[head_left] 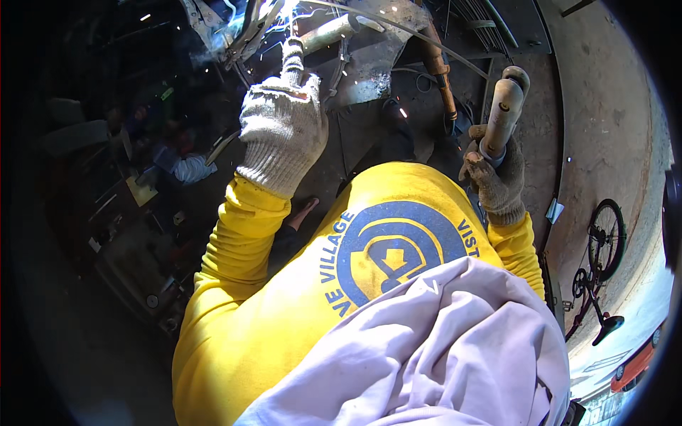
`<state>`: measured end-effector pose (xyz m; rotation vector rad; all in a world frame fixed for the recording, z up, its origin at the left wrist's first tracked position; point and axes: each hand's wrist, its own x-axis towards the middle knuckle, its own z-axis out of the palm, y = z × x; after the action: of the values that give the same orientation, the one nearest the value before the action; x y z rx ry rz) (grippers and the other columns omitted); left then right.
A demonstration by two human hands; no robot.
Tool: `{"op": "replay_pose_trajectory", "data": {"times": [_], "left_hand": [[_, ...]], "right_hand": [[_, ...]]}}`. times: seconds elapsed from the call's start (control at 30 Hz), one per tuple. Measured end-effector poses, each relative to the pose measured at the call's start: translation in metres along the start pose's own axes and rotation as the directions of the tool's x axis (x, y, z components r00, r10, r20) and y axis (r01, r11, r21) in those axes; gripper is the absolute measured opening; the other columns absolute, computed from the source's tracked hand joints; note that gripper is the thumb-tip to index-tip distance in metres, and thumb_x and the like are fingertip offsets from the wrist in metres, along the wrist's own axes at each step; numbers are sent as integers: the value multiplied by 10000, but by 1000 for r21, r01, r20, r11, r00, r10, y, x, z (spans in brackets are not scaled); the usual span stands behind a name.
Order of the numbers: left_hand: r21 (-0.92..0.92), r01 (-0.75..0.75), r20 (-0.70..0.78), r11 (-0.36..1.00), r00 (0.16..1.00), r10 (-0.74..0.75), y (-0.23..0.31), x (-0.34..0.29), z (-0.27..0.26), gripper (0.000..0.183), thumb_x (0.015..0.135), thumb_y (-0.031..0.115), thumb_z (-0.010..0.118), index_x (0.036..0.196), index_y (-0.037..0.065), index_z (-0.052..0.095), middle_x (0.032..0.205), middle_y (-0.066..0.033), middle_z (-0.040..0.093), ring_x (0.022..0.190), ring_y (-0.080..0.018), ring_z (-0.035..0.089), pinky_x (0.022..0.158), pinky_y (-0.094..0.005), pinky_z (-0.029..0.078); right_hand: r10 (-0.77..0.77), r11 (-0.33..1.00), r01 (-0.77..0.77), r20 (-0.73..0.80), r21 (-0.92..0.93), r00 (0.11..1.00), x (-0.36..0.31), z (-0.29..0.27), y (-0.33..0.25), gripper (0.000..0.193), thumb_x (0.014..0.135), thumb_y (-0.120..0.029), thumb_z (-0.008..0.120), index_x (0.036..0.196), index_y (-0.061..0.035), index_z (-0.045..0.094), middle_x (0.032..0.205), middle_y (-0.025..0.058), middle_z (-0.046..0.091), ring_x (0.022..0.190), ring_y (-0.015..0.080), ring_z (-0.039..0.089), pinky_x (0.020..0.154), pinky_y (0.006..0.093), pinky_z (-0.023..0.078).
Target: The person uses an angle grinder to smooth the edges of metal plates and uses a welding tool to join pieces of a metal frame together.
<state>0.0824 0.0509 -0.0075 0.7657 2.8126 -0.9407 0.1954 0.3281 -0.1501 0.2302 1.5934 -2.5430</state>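
My left hand (283, 131), in a pale knit glove, reaches up to the metalwork with its index finger stretched toward a bright welding arc (290, 8). Its other fingers look folded under, and what they hold is hidden. Beside that finger lies a metal tube (329, 34). On the right, my right hand (499, 177), in a darker glove, is closed around the tan cylindrical handle of an electrode holder (503, 113). A long thin welding rod (419, 35) runs from near the holder's head toward the arc. Sparks fly around the left glove.
A pitted metal plate (366, 89) lies beyond my body, with a rusty orange tool (437, 64) beside it. Dark clutter fills the left, including a crumpled pale bag (193, 169). A bare foot (304, 213) shows below. At right are a bicycle (595, 273) and a red car (634, 368).
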Motion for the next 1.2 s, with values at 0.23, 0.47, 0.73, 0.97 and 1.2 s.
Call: {"op": "replay_pose_trajectory", "data": {"times": [0.23,0.47,0.73,0.97,1.2], "left_hand": [[33,-52,-37,998,998,53,-3,2,-4,307,890,266,625,1110,56,671,1079,-186,636,809,-335,635,656,-470,518],[-223,-96,-126,970,990,69,-10,4,3,396,781,231,704,1114,33,626,1199,-147,602,866,-266,666,710,-411,538],[-155,-72,-15,985,997,71,-8,2,2,444,773,194,718,1183,33,664,1506,-198,444,818,-288,677,705,-404,565],[-197,-77,-29,977,997,73,-9,6,3,447,768,179,713,1183,23,660,1504,-202,444,805,-289,669,690,-409,558],[-172,-66,-4,983,998,67,-8,5,2,400,764,180,730,1129,31,663,1512,-199,438,798,-284,669,692,-406,559]], "right_hand": [[95,995,-95,-7,23,995,-1,2,-5,464,870,-17,728,1293,37,544,1059,79,677,822,101,654,679,243,530],[-59,953,46,-32,-299,998,-1,-12,7,488,851,-126,695,1277,64,552,1046,104,695,898,158,672,786,294,541],[82,988,-84,-27,-128,996,-4,-6,3,472,841,-103,731,1259,35,562,947,79,706,769,126,664,692,270,539],[123,986,-127,-49,-106,991,-5,-5,0,474,842,-96,737,1261,33,559,916,80,710,765,130,671,680,268,542],[61,980,-65,-31,-187,998,-4,-8,2,477,830,-103,742,1250,45,570,927,96,719,782,148,691,704,282,556]]}}
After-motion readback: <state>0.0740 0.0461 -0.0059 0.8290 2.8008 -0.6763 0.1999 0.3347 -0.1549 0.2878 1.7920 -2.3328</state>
